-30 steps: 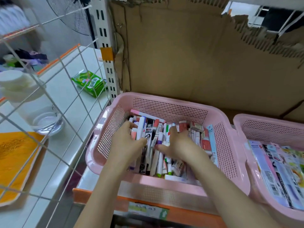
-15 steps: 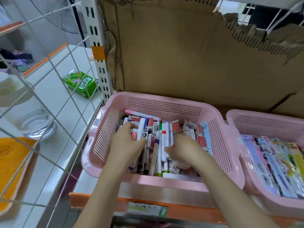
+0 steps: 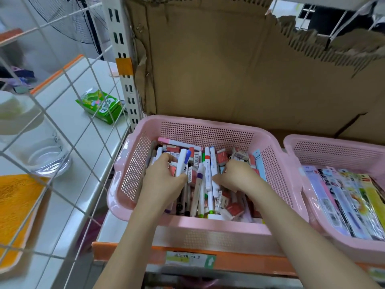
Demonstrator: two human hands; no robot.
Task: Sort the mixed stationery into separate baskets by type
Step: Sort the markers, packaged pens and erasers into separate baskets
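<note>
Head view showed both hands inside the left pink basket of mixed stationery. Left hand grasped a blue-capped marker; right hand curled over small eraser boxes, its grasp unclear. Loose pens could snag and spill.

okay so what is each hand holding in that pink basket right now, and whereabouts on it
Left hand grips the white marker with the blue cap, low on its barrel. Right hand is buried among the stationery; its hold cannot be told.

Open air above the pink basket; cardboard walls off the back, wire grid blocks the left, second basket crowds the right.
</note>
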